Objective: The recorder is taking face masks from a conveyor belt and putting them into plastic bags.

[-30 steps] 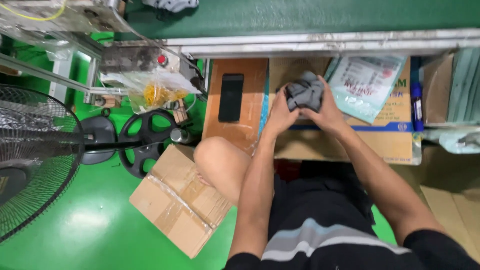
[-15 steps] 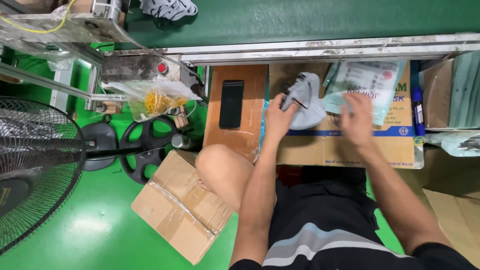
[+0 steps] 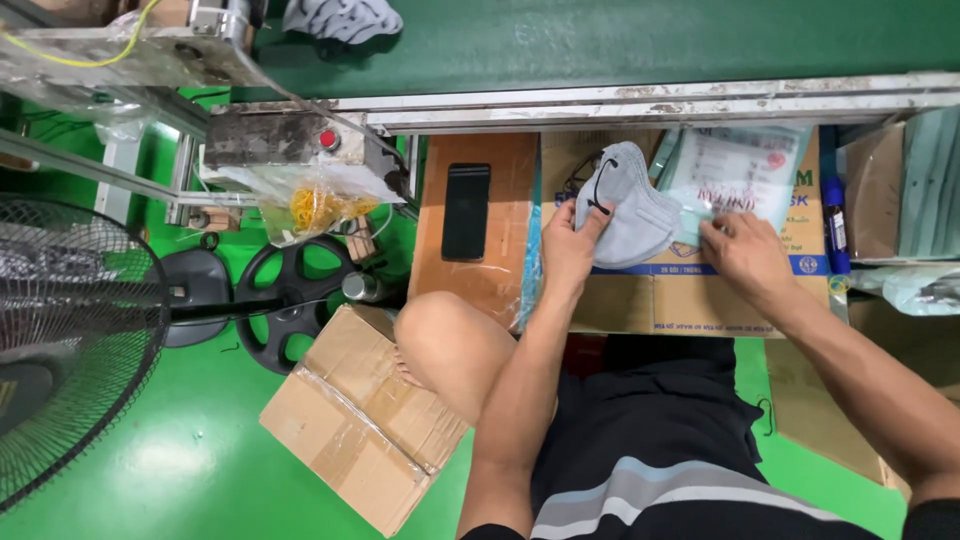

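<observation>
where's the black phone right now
In the head view the black phone lies flat on the brown board, left of the left hand holding the grey mask, just below the conveyor's metal rail.

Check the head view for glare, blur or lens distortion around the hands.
Head view: the left hand, the grey mask and the right hand are sharp; glare on the green floor; the conveyor rail bows slightly.
</observation>
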